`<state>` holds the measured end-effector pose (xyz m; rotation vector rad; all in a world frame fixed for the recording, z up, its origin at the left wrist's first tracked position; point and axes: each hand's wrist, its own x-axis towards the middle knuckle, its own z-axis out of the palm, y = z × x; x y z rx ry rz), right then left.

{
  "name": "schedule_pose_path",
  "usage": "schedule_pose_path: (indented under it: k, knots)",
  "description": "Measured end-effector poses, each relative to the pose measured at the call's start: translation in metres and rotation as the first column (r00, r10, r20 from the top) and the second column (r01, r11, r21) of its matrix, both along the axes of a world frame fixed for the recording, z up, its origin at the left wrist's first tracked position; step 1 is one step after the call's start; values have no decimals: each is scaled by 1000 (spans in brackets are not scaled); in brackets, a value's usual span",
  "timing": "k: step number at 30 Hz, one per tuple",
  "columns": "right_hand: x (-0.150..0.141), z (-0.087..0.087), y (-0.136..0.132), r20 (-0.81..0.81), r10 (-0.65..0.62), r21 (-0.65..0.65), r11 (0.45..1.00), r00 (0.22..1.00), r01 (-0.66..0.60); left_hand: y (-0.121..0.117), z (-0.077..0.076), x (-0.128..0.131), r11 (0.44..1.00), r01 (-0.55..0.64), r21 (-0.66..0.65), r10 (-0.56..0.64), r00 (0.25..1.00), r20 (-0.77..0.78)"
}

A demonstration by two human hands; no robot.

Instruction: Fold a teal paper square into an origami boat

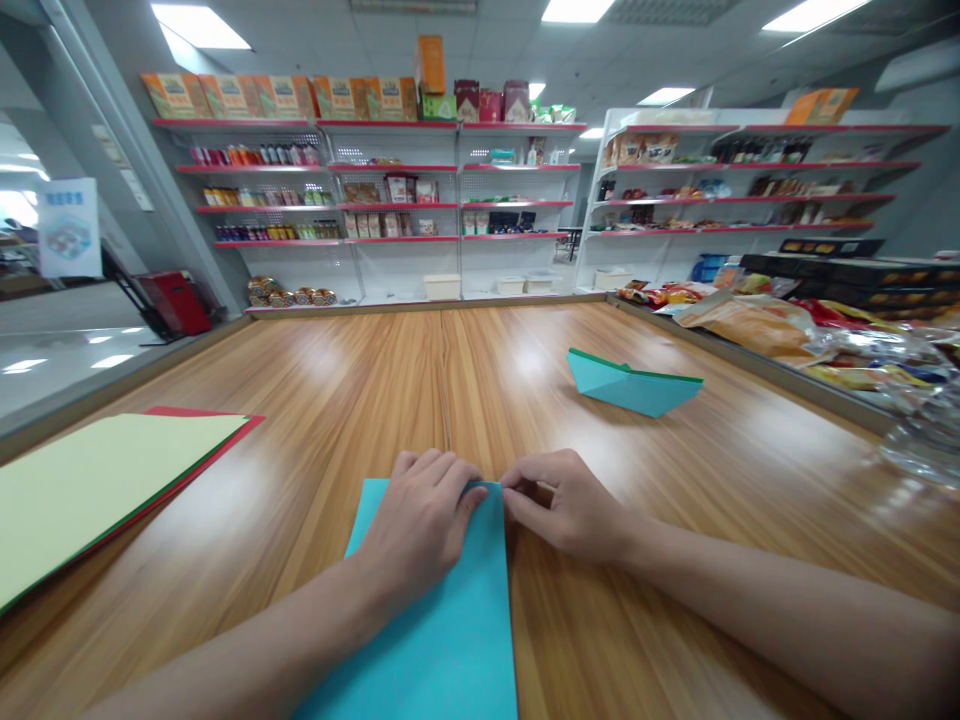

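A bright blue sheet of paper (471, 640) lies on the wooden table in front of me, running off the bottom of the view. My left hand (424, 505) rests over its far part, fingers curled over the far edge and thumb close to them. At the far right corner of the sheet, my right hand (566, 505) pinches with thumb and index finger, its other fingers curled in. Part of the far edge is hidden under my left hand. Beyond my right hand stands a folded blue paper boat (634, 388) with a green upper edge.
Pale yellow paper (112, 470) lies over green and red sheets on the table's left side. Packaged snacks (780, 325) crowd the right side, with a clear plastic item (926, 440) near the edge. Stocked shelves (390, 205) stand behind the table (337, 370).
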<state>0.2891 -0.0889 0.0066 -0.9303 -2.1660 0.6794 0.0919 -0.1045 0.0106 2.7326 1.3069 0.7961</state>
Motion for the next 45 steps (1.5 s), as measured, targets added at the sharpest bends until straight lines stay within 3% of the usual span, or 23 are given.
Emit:
schedule_pose_path:
  k: [5,12,45]
  knots:
    - [0,2,-2,63,64,73,995,996,-69,-2,-3,2,996,85,-32,-85,996,-21]
    - [1,3,-2,60,106,23,994,993,-107,-2,-4,0,992,123,-29,-122,992,36]
    - [2,3,-1,47,145,-36,989,988,-143,-4,-3,0,991,131,-4,-131,991,19]
